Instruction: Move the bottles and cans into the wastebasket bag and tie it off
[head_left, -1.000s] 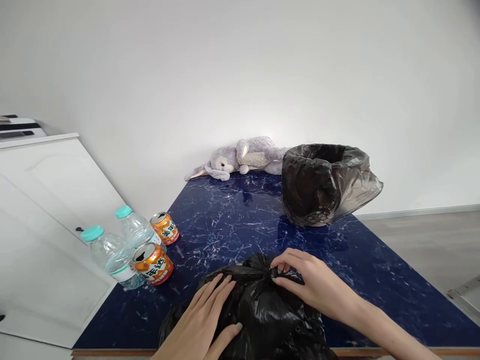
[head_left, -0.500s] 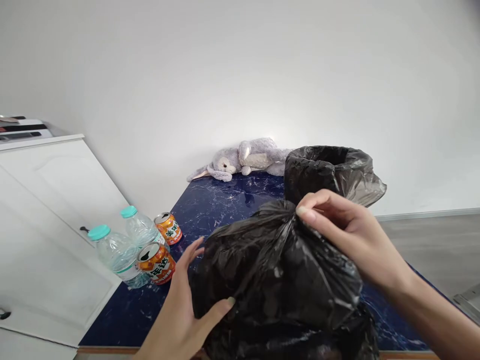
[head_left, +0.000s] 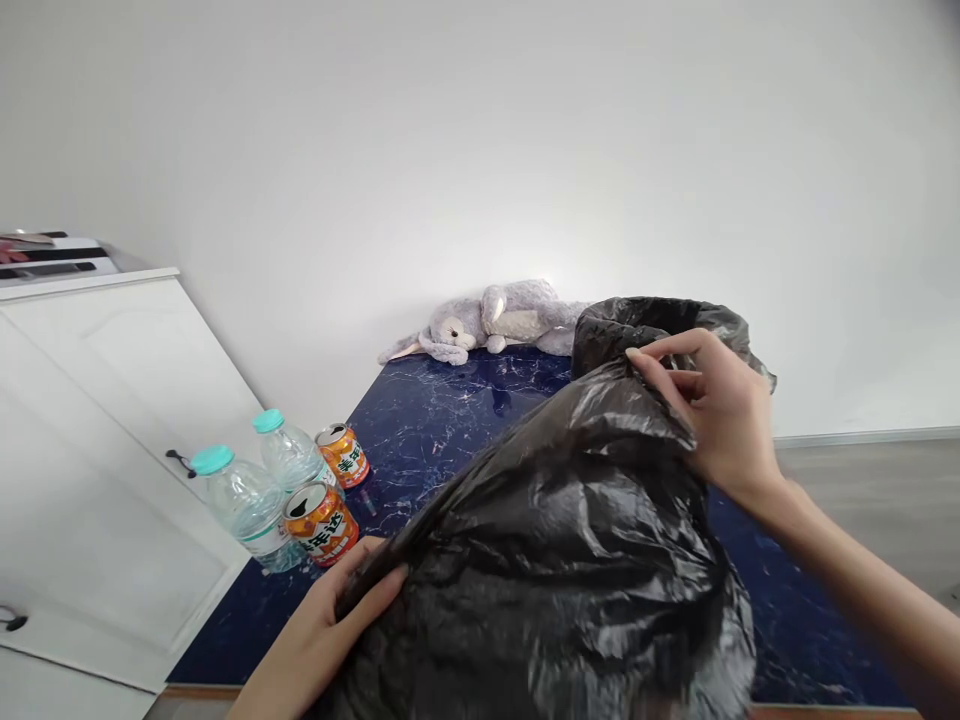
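One black bag fills the bottom centre of my view. At lower left I have the left hand gripping its side between thumb and fingers; right of centre, the right hand pinches its raised top edge. Beyond, left of centre, two orange cans stand beside two capped bottles on the blue table. Farther up, I see a second black bag, partly hidden behind the right hand, and a plush rabbit lying against the wall.
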